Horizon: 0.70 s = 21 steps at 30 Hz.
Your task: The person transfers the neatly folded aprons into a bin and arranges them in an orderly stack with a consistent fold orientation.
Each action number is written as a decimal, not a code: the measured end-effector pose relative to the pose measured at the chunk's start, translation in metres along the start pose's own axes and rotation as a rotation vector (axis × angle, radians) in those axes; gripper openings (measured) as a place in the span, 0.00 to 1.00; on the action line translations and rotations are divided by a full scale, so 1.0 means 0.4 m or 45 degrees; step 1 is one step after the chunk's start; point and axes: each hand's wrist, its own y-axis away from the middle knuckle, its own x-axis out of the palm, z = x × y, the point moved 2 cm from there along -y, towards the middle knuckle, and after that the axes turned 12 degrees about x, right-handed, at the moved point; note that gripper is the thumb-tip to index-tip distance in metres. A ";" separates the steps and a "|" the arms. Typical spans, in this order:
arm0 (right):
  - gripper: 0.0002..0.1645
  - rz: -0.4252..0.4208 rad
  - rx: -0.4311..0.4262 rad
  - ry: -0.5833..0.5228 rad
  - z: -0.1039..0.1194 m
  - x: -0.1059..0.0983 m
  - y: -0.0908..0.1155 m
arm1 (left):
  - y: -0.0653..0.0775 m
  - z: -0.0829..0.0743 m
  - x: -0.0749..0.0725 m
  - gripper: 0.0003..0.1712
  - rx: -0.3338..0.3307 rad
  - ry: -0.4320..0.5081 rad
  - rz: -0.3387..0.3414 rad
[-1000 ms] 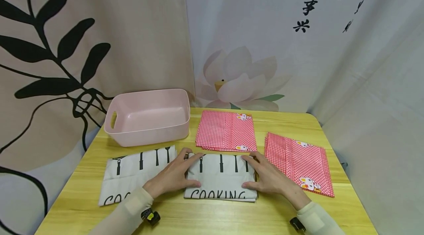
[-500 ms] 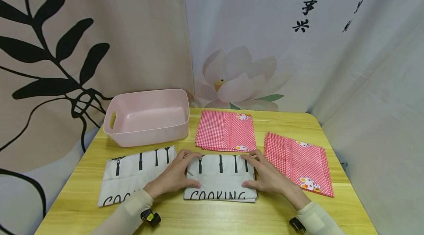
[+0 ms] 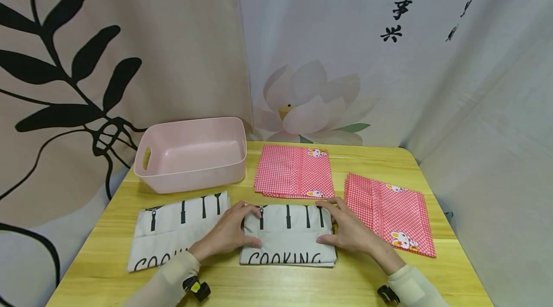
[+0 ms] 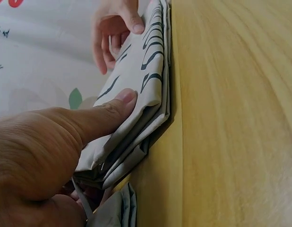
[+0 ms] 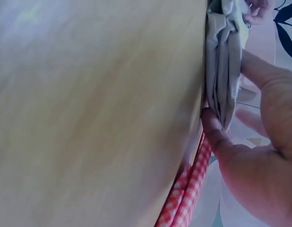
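Note:
A folded white cloth [image 3: 288, 237] printed COOKING lies at the front middle of the yellow table [image 3: 276, 283]. My left hand [image 3: 229, 232] grips its left edge and my right hand [image 3: 347, 232] grips its right edge. In the left wrist view my left thumb [image 4: 113, 106] presses on top of the cloth's layers [image 4: 141, 90], with fingers tucked beneath, and the right hand [image 4: 113, 33] shows at the far end. In the right wrist view my right hand [image 5: 259, 156] pinches the stacked layers [image 5: 224, 71] between thumb and fingers.
A second white COOKING cloth [image 3: 173, 230] lies just to the left, partly under my left wrist. A pink basin [image 3: 194, 179] stands behind it. Two folded red gingham cloths [image 3: 294, 170] [image 3: 390, 211] lie behind and to the right. Curtains hang close behind the table.
Both hands have closed in slightly on the cloth's side edges. The cloth and everything else stay where they were.

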 end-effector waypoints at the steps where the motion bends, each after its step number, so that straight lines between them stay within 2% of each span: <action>1: 0.60 0.008 0.012 -0.019 -0.001 0.000 0.000 | 0.001 0.000 0.001 0.38 -0.001 0.003 -0.006; 9: 0.63 0.088 0.094 -0.177 -0.007 -0.008 0.004 | 0.002 -0.004 0.006 0.39 -0.008 0.031 -0.033; 18: 0.57 0.173 0.043 -0.336 -0.013 -0.009 0.000 | 0.003 -0.003 0.008 0.41 -0.026 0.049 -0.061; 21: 0.54 0.192 0.038 -0.345 -0.013 -0.007 0.001 | 0.004 -0.003 0.009 0.41 -0.042 0.067 -0.074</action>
